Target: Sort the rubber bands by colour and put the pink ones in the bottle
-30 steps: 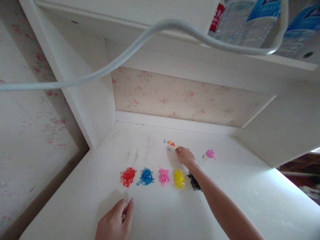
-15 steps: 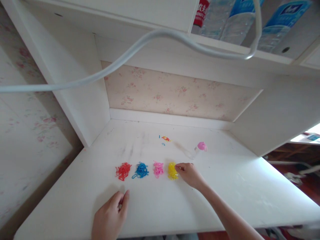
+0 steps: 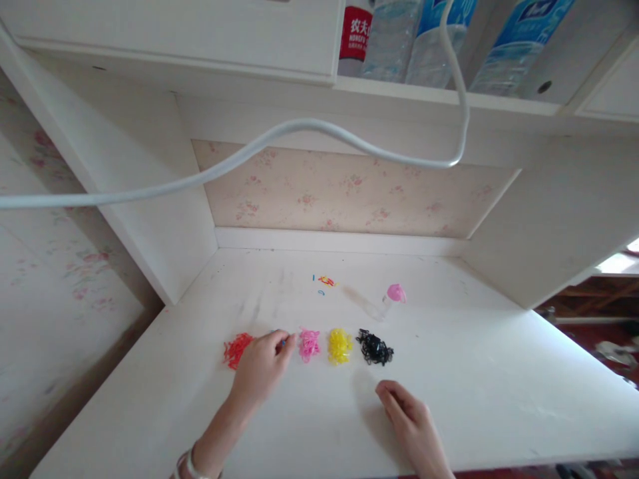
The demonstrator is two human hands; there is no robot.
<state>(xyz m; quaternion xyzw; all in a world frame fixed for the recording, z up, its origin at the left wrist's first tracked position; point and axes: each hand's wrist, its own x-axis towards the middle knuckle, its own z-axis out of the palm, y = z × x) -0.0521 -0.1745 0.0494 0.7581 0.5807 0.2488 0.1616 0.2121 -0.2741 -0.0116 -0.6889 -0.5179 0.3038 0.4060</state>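
Observation:
Small rubber bands lie in a row of piles on the white desk: red (image 3: pixel 235 350), pink (image 3: pixel 309 345), yellow (image 3: pixel 340 346) and black (image 3: pixel 376 347). Between red and pink, my left hand (image 3: pixel 264 362) covers most of the blue pile. Its fingers are pinched together, with a bit of blue rubber band (image 3: pixel 283 343) showing between them. My right hand (image 3: pixel 410 416) is closed just in front of the black pile, apart from it; whatever its curled fingers hold, if anything, is hidden.
Behind the piles stands a small clear bottle with a pink cap (image 3: pixel 396 293). A few loose coloured bands (image 3: pixel 326 281) lie farther back. A white cable (image 3: pixel 309 124) crosses the view in front of the shelf, where plastic bottles (image 3: pixel 392 40) stand.
My left hand has moved forward onto the blue pile. My right hand has drawn back from the yellow pile, and the black pile it hid now shows. The view has shifted slightly.

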